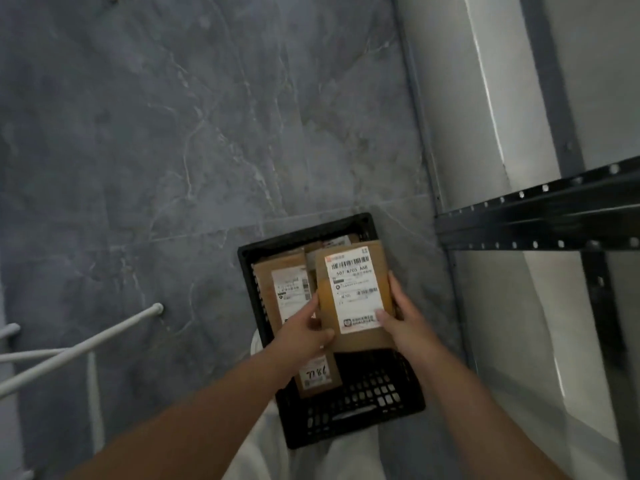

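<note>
Head view: brown parcel (pixel 353 296), label up, at 5 o'clock, held over the black crate (pixel 349 410). Grip: left hand (pixel 304 332) fingers grasping its 8 o'clock edge, right hand (pixel 403 318) fingers grasping its 4 o'clock edge. In crate, 9 o'clock of it: second parcel (pixel 277 289). Around: grey floor (pixel 173 133); black shelf rail (pixel 536 220) at 3 o'clock.

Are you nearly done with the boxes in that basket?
No parcel shows on the metal shelf yet. The left hand and right hand hold one labelled parcel above the black crate. Other parcels lie in the crate, so more is left.
</note>
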Motion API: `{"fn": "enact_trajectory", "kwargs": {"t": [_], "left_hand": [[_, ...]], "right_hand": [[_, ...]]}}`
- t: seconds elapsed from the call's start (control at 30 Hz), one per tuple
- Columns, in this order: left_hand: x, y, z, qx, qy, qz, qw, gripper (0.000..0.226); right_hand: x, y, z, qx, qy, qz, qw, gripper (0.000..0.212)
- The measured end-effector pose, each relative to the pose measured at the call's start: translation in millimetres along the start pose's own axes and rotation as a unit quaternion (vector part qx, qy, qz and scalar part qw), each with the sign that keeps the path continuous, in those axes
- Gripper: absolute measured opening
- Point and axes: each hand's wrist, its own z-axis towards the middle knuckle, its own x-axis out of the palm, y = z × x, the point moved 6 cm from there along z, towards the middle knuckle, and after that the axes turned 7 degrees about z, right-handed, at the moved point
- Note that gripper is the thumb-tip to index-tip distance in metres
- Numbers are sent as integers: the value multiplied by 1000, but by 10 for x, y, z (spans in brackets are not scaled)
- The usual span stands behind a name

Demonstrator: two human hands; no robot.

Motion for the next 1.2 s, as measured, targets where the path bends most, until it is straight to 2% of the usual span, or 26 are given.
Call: {"fn": "enact_trajectory", "kwargs": {"t": [0.1,0.23,0.37,0.5,0.73,0.87,1.03,1.2], "left_hand": [[-63,62,297,27,-93,23,995,66],[-142,168,608,44,-176,51,982,63],[-153,249,822,42,-199,67,977,72],[-202,171,967,51,-234,197,951,91],[-192,-46,1249,81,-176,433,880,104],[15,93,1268,45,-155,541,825,119],[133,131,1300,4,-185,541,821,126],[193,-30,1219,-4,-160,569,807,119]], "right_hand": [[93,-73,314,-13,-10,9,1000,73],[292,-152,615,-29,-11,-22,999,75],[376,-261,900,-24,-11,-37,999,71],[462,-298,1133,-28,-15,-49,998,72],[420,-363,1453,-27,-25,-105,994,81],[249,-395,1476,-19,-20,-165,986,76],[318,-357,1347,-47,-20,-208,977,58],[374,-251,1188,-37,-54,-210,975,71]]}}
